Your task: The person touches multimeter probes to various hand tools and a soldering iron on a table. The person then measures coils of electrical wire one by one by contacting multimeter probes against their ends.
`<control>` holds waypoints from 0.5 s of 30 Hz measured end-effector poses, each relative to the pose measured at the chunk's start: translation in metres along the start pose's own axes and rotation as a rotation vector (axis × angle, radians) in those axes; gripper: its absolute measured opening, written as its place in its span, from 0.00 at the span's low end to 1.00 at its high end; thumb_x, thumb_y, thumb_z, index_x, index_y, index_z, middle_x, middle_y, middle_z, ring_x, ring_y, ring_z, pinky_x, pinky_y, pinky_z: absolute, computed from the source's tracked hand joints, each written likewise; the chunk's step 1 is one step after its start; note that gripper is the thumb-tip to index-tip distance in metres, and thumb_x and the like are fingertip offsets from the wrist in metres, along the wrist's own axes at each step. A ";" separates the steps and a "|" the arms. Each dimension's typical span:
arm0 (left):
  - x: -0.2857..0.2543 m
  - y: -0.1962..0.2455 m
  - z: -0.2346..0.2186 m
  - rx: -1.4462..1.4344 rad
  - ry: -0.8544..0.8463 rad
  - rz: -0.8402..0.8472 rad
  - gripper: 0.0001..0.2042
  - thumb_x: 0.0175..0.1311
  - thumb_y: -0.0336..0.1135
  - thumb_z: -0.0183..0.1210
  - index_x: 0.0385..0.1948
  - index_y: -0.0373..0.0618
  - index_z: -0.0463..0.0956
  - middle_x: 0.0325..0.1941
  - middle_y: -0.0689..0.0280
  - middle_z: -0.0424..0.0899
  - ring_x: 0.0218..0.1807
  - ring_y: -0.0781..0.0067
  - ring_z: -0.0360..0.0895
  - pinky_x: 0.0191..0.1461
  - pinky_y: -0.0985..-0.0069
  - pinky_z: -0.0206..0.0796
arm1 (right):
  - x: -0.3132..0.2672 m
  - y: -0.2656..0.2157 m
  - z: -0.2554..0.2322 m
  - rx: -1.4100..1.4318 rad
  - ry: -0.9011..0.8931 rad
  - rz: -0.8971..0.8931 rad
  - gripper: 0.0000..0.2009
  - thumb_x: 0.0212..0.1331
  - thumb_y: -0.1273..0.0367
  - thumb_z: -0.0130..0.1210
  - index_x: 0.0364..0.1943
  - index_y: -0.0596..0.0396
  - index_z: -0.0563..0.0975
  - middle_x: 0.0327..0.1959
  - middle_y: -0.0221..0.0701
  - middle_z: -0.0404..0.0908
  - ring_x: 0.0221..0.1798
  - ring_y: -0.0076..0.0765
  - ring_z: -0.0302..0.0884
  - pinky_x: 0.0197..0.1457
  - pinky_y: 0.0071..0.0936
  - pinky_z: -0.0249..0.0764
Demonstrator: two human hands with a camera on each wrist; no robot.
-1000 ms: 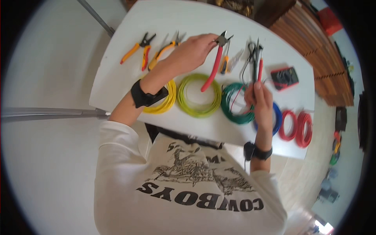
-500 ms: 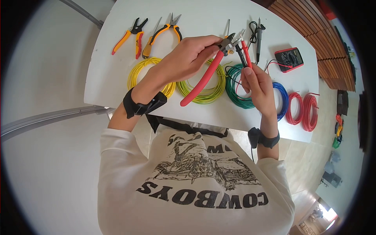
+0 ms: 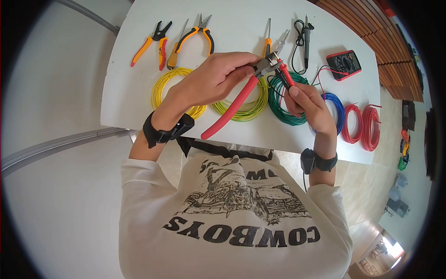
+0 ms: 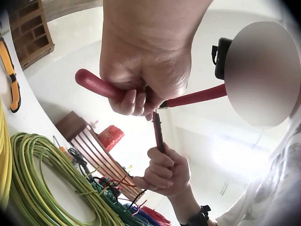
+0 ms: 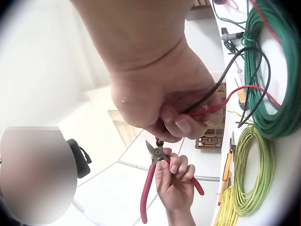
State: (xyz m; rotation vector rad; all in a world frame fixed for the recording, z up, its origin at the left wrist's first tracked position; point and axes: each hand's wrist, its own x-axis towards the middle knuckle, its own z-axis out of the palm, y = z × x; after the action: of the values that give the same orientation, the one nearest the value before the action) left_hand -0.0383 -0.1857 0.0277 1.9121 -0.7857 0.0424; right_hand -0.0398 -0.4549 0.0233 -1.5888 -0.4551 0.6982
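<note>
My left hand (image 3: 220, 76) holds red-handled diagonal cutters (image 3: 232, 109) near the pivot, their handles spread wide apart. In my right hand (image 3: 309, 102) are a red test probe (image 3: 286, 76) and a black test probe (image 4: 159, 134), gripped side by side. The metal probe tips come right up to the cutters' head, overlapping it in the head view. A red lead (image 5: 230, 100) and a black lead (image 5: 221, 81) trail out of the right fist. The red-and-black multimeter (image 3: 343, 65) lies on the table to the right, with its leads running toward the green coil.
Yellow (image 3: 160, 88), yellow-green (image 3: 261, 111), green (image 3: 283, 118), blue (image 3: 340, 114) and red (image 3: 370, 142) wire coils line the near table edge. Behind lie wire strippers (image 3: 161, 46), long-nose pliers (image 3: 212, 42), screwdrivers (image 3: 267, 43) and a soldering iron (image 3: 306, 44).
Both hands have come together: the probes have moved left and the cutters nearer, so the probe tips now meet the cutters' head. Both grips stay the same.
</note>
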 end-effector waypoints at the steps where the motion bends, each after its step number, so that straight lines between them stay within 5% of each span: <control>1: 0.000 0.000 0.000 -0.010 0.000 -0.002 0.10 0.67 0.21 0.49 0.48 0.33 0.74 0.30 0.59 0.76 0.30 0.71 0.71 0.36 0.79 0.65 | 0.000 0.000 0.000 0.004 0.002 -0.003 0.20 0.74 0.60 0.40 0.22 0.55 0.66 0.16 0.18 0.57 0.19 0.15 0.50 0.21 0.18 0.48; 9: 0.005 -0.005 0.002 -0.004 -0.023 -0.002 0.11 0.67 0.21 0.49 0.49 0.34 0.73 0.31 0.61 0.78 0.30 0.74 0.73 0.37 0.80 0.66 | -0.002 -0.002 0.006 0.037 0.097 0.018 0.20 0.74 0.59 0.40 0.23 0.54 0.67 0.15 0.19 0.57 0.18 0.15 0.51 0.21 0.18 0.49; 14: 0.036 -0.019 -0.010 0.221 0.083 -0.266 0.11 0.69 0.27 0.48 0.50 0.38 0.74 0.29 0.64 0.80 0.29 0.80 0.74 0.35 0.81 0.67 | -0.007 0.010 -0.005 0.228 0.290 -0.193 0.19 0.74 0.60 0.40 0.24 0.55 0.67 0.15 0.20 0.57 0.18 0.16 0.51 0.21 0.18 0.50; 15: 0.046 -0.032 -0.014 0.321 0.083 -0.220 0.11 0.70 0.30 0.48 0.48 0.39 0.74 0.29 0.61 0.82 0.30 0.71 0.78 0.36 0.76 0.70 | -0.010 0.010 -0.007 0.218 0.359 -0.196 0.19 0.74 0.60 0.40 0.24 0.56 0.67 0.15 0.20 0.57 0.18 0.17 0.51 0.22 0.19 0.51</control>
State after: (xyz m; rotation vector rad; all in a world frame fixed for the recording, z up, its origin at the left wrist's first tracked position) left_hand 0.0191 -0.1889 0.0257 2.2753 -0.5316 0.1176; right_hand -0.0439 -0.4679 0.0154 -1.4022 -0.2539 0.2927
